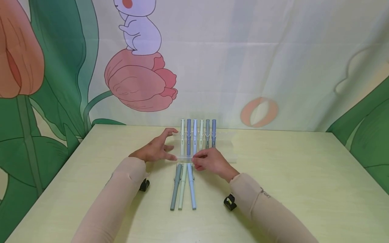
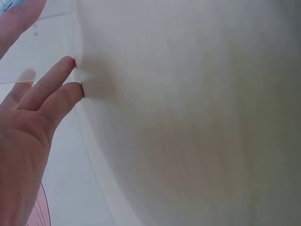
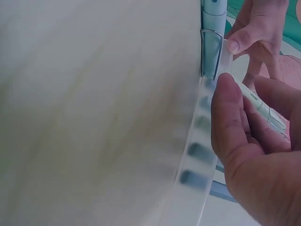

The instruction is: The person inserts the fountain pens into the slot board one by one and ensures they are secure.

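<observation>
A clear pen rack (image 1: 226, 156) stands near the table's back edge with several capped pens in a row, white, blue, light blue, pale green and grey-green. At its left end my left hand (image 1: 156, 148) holds it, fingers spread, thumb at the front corner and index finger at the back corner. Two fingertips (image 2: 70, 63) of that hand rest on the table. My right hand (image 1: 212, 161) is at the rack's front edge, fingers bent, with nothing seen between them. Before the rack lie a grey-green pen (image 1: 175, 189), a pale green pen (image 1: 182, 189) and a light blue pen (image 1: 191, 189).
The light wooden table (image 1: 288, 189) extends to both sides. Behind it hangs a cloth (image 1: 212, 67) printed with tulips and a white animal. Black wrist mounts (image 1: 230, 202) sit under both forearms.
</observation>
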{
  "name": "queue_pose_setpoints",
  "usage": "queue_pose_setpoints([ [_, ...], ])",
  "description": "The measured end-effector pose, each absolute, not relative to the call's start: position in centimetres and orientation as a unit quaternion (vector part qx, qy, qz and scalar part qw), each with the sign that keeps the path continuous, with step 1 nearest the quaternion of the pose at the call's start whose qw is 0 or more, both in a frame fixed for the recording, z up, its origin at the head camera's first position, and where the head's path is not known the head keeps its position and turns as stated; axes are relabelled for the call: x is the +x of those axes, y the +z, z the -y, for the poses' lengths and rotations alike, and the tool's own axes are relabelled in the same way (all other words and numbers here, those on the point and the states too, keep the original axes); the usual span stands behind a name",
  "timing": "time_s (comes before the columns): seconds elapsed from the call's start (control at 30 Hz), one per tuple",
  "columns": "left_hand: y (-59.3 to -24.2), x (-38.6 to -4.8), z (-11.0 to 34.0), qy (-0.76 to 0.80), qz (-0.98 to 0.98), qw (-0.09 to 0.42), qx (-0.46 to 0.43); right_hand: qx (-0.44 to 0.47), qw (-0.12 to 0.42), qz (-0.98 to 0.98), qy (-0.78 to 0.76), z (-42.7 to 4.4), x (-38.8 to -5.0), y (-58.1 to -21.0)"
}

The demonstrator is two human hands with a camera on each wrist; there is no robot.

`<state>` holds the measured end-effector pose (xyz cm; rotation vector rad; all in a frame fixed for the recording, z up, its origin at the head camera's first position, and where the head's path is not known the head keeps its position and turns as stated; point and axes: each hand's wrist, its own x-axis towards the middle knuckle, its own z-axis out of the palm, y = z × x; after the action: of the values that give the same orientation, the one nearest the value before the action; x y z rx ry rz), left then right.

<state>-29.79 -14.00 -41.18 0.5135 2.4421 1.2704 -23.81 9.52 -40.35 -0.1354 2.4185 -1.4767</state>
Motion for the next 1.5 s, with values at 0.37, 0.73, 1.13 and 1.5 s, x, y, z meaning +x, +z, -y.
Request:
queue_pose_setpoints([
  [0.37,-40.9,-29.7,13.9,0.455,-0.855,0.174,0.180,-0.038,0.156,-0.855,-0.493,-9.4,-23.8,-40.7],
  [0.73,-40.8,-29.6,13.9,0.454,-0.855,0.177,0.178,-0.032,0.176,-0.862,-0.474,-9.0,-23.5,-41.1],
  [1.13,-41.2,-29.8,13.9,0.445,-0.860,0.173,0.179,-0.033,0.166,-0.878,-0.447,-8.5,-23.1,-41.3],
  [1.5,-41.0,-29.8,14.0,0.447,-0.859,0.174,0.178,-0.030,0.171,-0.872,-0.457,-8.7,-22.9,-41.4],
])
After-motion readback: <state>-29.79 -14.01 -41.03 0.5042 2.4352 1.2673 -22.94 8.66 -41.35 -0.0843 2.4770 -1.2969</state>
